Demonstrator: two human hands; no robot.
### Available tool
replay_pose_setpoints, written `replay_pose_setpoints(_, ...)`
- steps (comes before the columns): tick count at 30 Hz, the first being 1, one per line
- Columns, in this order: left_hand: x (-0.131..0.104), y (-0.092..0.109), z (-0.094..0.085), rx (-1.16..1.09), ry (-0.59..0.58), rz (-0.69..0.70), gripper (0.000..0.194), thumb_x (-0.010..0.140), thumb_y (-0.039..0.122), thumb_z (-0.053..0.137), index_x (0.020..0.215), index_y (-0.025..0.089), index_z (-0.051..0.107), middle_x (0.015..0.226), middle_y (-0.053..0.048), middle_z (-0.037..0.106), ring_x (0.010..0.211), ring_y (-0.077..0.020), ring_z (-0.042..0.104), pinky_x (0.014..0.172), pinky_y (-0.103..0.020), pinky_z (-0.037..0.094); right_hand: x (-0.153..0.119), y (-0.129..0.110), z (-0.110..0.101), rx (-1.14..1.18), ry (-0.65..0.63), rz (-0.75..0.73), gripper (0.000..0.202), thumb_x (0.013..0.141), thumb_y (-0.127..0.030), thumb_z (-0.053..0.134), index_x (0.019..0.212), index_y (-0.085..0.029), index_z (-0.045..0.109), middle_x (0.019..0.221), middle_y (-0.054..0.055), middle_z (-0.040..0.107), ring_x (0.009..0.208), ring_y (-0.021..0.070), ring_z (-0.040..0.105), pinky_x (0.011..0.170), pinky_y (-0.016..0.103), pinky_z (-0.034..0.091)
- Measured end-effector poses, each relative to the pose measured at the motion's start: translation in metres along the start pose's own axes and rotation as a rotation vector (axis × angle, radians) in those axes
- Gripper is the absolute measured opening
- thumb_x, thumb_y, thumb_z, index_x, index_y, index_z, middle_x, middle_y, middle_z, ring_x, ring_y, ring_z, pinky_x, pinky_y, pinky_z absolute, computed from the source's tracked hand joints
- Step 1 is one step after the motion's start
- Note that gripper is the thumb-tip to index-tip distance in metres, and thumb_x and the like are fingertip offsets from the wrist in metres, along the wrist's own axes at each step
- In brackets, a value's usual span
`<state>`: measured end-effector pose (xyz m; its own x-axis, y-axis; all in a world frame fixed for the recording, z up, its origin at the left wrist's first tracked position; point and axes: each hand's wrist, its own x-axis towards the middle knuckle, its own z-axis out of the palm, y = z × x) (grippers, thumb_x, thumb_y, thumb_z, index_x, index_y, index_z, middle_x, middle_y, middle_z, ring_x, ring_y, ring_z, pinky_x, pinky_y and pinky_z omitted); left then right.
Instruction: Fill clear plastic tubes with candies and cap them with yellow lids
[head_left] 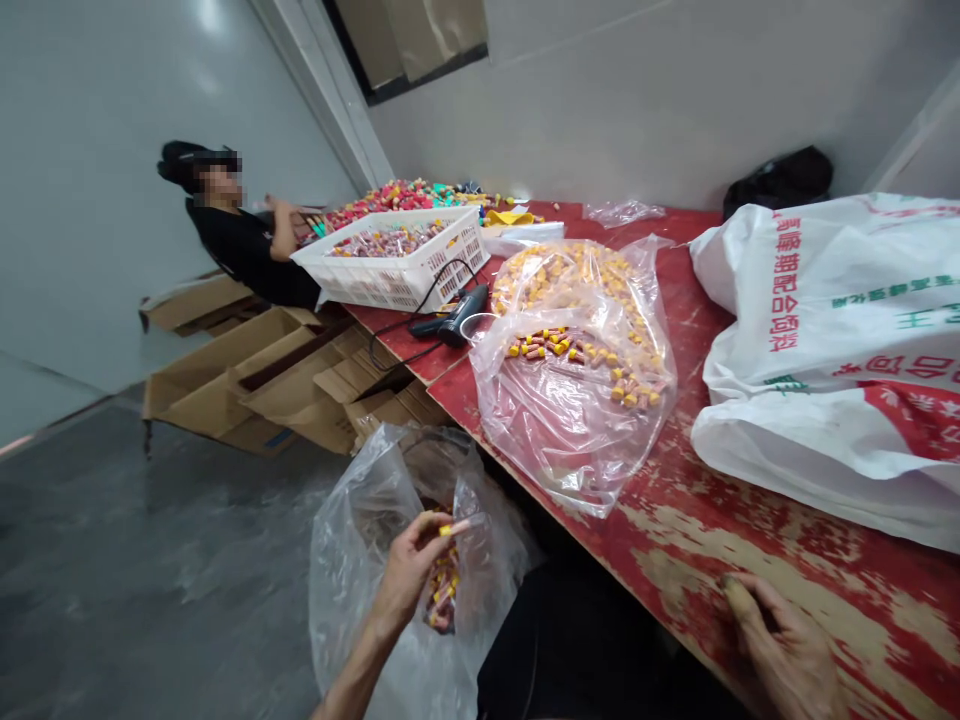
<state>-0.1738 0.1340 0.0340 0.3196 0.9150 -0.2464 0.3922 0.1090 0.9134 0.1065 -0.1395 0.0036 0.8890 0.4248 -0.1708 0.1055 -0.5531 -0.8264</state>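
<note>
My left hand (416,565) pinches a small piece with a yellow cap (450,528) over the mouth of a clear plastic bag (360,560) that hangs below the table edge, with more red and yellow pieces inside. Over on the worn red table (750,540), my right hand (780,650) rests near the front edge, fingers curled, and nothing shows in it. A second clear bag (577,420) of yellow-capped pieces lies open on the table ahead.
A large white printed bag (840,350) fills the table's right side. A black heat gun (454,322) with its cord and a white basket (405,285) of small pieces sit farther back. Another person (244,250) sits at the far end. Cardboard boxes (255,385) are on the floor.
</note>
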Motion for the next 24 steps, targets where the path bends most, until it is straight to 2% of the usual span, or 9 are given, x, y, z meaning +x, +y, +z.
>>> replay_pose_setpoints(2,0.008,-0.021,-0.019,0.083,0.116,-0.002,0.03,0.054,0.04,0.071,0.071,0.017,0.064,0.071,-0.002,0.064,0.072,-0.0211,0.06,0.067,-0.029,0.047,0.002,0.003,-0.002,0.007,0.039,0.035,0.044,0.065,-0.062,0.054,0.076,-0.021,0.069,0.057,0.002,0.064,0.053,0.0205,0.059,0.047,0.026,0.047)
replay_pose_setpoints(4,0.014,-0.042,-0.027,0.181,0.136,-0.026,0.029,0.047,0.04,0.071,0.063,0.017,0.063,0.066,-0.002,0.064,0.069,-0.0231,0.061,0.067,-0.032,0.048,0.003,0.002,-0.003,0.017,0.048,0.059,0.046,0.064,-0.063,0.053,0.076,-0.021,0.069,0.046,0.0,0.056,0.045,0.019,0.053,0.042,0.027,0.043)
replay_pose_setpoints(6,0.02,-0.054,-0.024,0.237,0.123,-0.035,0.026,0.045,0.039,0.069,0.058,0.018,0.062,0.063,-0.003,0.064,0.069,-0.0255,0.062,0.069,-0.035,0.048,0.004,-0.001,-0.003,0.027,0.044,0.07,0.048,0.062,-0.064,0.053,0.076,-0.021,0.069,0.04,-0.002,0.048,0.04,0.0178,0.048,0.041,0.027,0.041)
replay_pose_setpoints(8,0.027,-0.052,-0.014,0.272,0.176,0.05,0.024,0.052,0.04,0.065,0.063,0.019,0.064,0.068,-0.004,0.065,0.073,-0.0266,0.062,0.073,-0.037,0.049,0.004,-0.001,-0.002,0.054,0.032,0.078,0.049,0.061,-0.065,0.053,0.076,-0.02,0.069,0.039,-0.003,0.045,0.039,0.0171,0.046,0.041,0.028,0.04)
replay_pose_setpoints(11,0.045,-0.02,0.012,0.398,0.331,0.375,0.024,0.072,0.039,0.053,0.077,0.019,0.064,0.08,-0.006,0.065,0.078,-0.0248,0.063,0.076,-0.037,0.049,0.006,0.005,0.0,0.16,0.007,0.125,0.05,0.064,-0.065,0.055,0.082,-0.019,0.066,0.041,-0.005,0.045,0.04,0.0158,0.045,0.041,0.026,0.039)
replay_pose_setpoints(14,0.079,0.03,0.052,0.558,0.307,0.677,0.023,0.082,0.027,0.043,0.087,0.017,0.063,0.086,-0.009,0.064,0.081,-0.0225,0.062,0.075,-0.034,0.05,0.008,0.014,0.004,0.268,0.02,0.167,0.05,0.069,-0.065,0.055,0.089,-0.019,0.063,0.04,-0.007,0.041,0.037,0.0142,0.041,0.04,0.025,0.038)
replay_pose_setpoints(17,0.131,0.078,0.1,0.618,0.202,0.783,0.023,0.085,0.019,0.041,0.093,0.017,0.063,0.098,-0.009,0.063,0.093,-0.021,0.06,0.083,-0.031,0.048,0.011,0.019,0.009,0.234,0.035,0.107,0.047,0.069,-0.063,0.056,0.084,-0.02,0.065,0.043,-0.005,0.047,0.039,0.0156,0.046,0.041,0.025,0.04)
replay_pose_setpoints(20,0.183,0.115,0.144,0.713,0.085,0.851,0.027,0.083,0.009,0.04,0.096,0.016,0.063,0.11,-0.012,0.062,0.107,-0.0228,0.055,0.095,-0.034,0.042,0.01,0.017,0.015,0.187,0.114,-0.047,0.039,0.07,-0.059,0.058,0.075,-0.021,0.068,0.061,0.001,0.064,0.061,0.022,0.061,0.057,0.028,0.05)
replay_pose_setpoints(24,0.223,0.144,0.179,0.846,-0.049,0.883,0.035,0.076,0.001,0.039,0.098,0.012,0.063,0.113,-0.016,0.062,0.113,-0.0269,0.052,0.101,-0.041,0.035,0.008,0.008,0.021,0.166,0.213,-0.183,0.037,0.08,-0.053,0.05,0.074,-0.022,0.069,0.069,0.003,0.068,0.067,0.0222,0.062,0.063,0.028,0.05)
